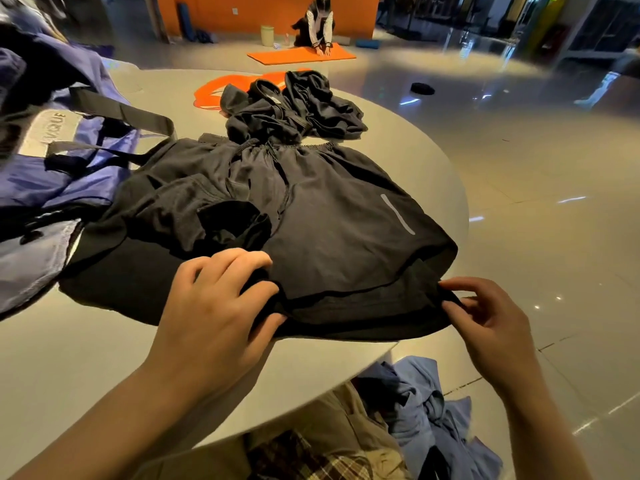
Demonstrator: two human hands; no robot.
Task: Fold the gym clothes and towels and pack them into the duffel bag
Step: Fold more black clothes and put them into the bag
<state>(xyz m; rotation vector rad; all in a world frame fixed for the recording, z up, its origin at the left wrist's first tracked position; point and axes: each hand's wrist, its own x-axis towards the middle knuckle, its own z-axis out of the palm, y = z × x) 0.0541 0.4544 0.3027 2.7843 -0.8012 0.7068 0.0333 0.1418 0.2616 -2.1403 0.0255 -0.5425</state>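
Risk noted, left to right. At left edge of frame: purple duffel bag (52, 174), thin glossy nylon, slumped, black webbing straps trailing toward the shorts; could snag during a fold. At centre: black shorts (311, 216), spread flat on grey rounded table (104, 358), smooth light weave, gathered elastic waist, drawcord loose, reflective strip; slippery, so layers likely to shift apart. Left hand (214, 306), fingers curled, pinching the hem at the near middle. Right hand (485, 317), fingertips pinching the hem corner past the table edge; could drop if released. Beyond, upper centre: crumpled dark garments (294, 109), unfolded.
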